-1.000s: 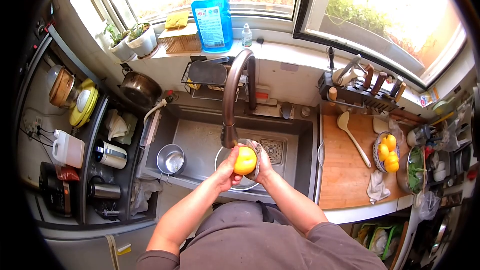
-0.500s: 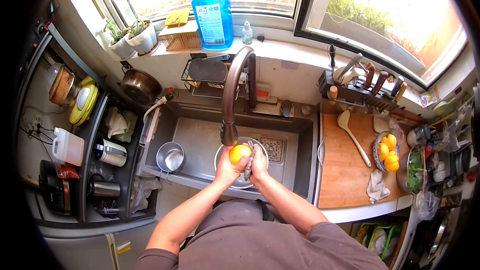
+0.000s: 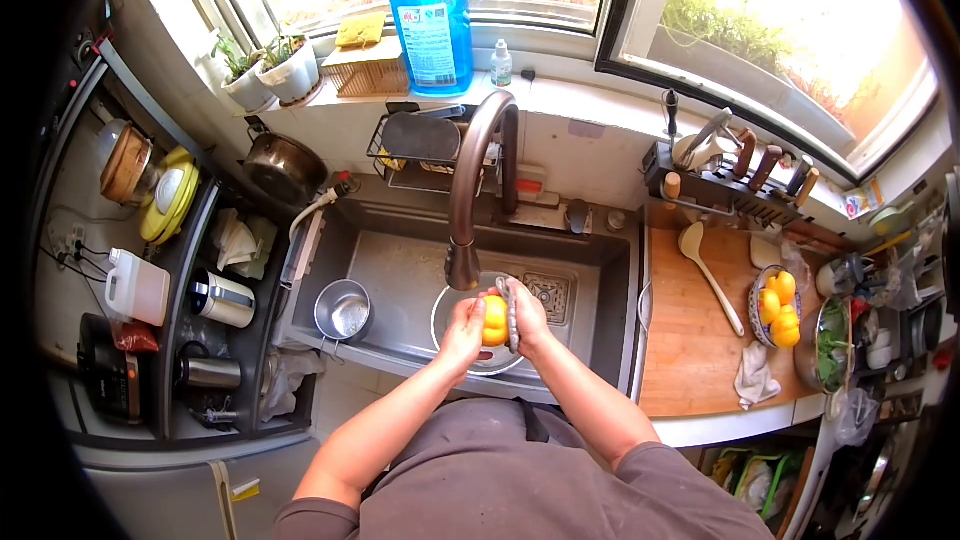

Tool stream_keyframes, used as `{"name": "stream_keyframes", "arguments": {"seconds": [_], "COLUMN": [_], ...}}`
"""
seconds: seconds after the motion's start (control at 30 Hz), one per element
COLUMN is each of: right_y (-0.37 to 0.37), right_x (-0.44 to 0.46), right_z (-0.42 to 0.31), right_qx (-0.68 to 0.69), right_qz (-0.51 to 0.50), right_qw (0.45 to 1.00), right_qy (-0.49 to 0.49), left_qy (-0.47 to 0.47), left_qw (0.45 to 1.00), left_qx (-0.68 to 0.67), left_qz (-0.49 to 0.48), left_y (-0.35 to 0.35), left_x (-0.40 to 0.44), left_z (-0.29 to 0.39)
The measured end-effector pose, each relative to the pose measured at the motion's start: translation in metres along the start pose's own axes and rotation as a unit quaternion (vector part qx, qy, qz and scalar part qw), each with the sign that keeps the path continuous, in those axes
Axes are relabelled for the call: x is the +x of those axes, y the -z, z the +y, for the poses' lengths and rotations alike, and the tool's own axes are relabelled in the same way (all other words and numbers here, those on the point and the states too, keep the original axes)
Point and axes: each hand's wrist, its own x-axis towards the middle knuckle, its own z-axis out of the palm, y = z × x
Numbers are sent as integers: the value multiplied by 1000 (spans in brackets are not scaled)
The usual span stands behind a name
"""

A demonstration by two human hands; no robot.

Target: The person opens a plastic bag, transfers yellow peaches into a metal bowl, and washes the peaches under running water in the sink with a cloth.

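Observation:
Between my two hands is a yellow bell pepper, held above a round bowl in the sink. My left hand is closed round the pepper's left side. My right hand holds a grey cloth flat against the pepper's right side. The dark bronze faucet arches over, its spout just above and left of the pepper. No stream of water can be made out.
A small metal pot stands at the left of the sink. On the wooden counter are a pale ladle, a white cloth and a patterned bowl of yellow peppers. Behind the sink hangs a wire rack.
The pepper has turned in my hands and now shows its lobed side. Both hands have shifted slightly right, with the grey cloth still in my right hand.

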Motion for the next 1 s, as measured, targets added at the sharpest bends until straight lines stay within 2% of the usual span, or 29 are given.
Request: {"name": "stream_keyframes", "arguments": {"seconds": [0.07,0.13,0.23,0.27,0.33,0.37,0.5,0.57,0.6,0.7,0.73,0.8,0.87,0.93,1.0], "right_y": [-5,-9,-14,-14,-14,-10,-13,-17,-15,-9,-9,-12,-12,-11,-7], "right_x": [1,-3,-9,-10,-12,-12,-10,-13,-15,-13,-11,-7,-6,-4,-3], "right_z": [4,3,-6,-5,-3,-2,6,10,12,16,20,25,26,27,22], "right_qx": [-130,-125,-54,-54,47,53,70,93,94,91,91,82,49,-19,-51], "right_qz": [29,25,-48,-49,-81,-94,-84,5,7,31,31,102,101,93,89], "right_qw": [985,986,997,997,995,993,994,996,995,995,995,991,994,995,994], "right_qy": [105,103,14,14,-25,-47,-31,18,16,-18,-19,1,14,41,47], "left_qy": [-80,-89,70,70,94,92,75,4,8,-158,-157,-252,-264,-287,-271], "left_qw": [993,992,995,995,985,984,977,984,984,983,983,960,953,918,925], "left_qx": [79,79,-33,-33,-113,-122,-184,-178,-178,-37,-36,56,93,238,242], "left_qz": [28,35,-56,-55,-96,-92,-84,12,14,82,83,105,115,136,114], "left_y": [-4,0,9,9,8,6,3,-7,-9,-8,-6,-3,5,18,20], "left_x": [2,4,2,-2,-13,-15,0,5,4,12,16,21,28,35,30], "left_z": [-6,-5,11,16,28,30,8,-3,-6,-19,-24,-30,-36,-43,-36]}}
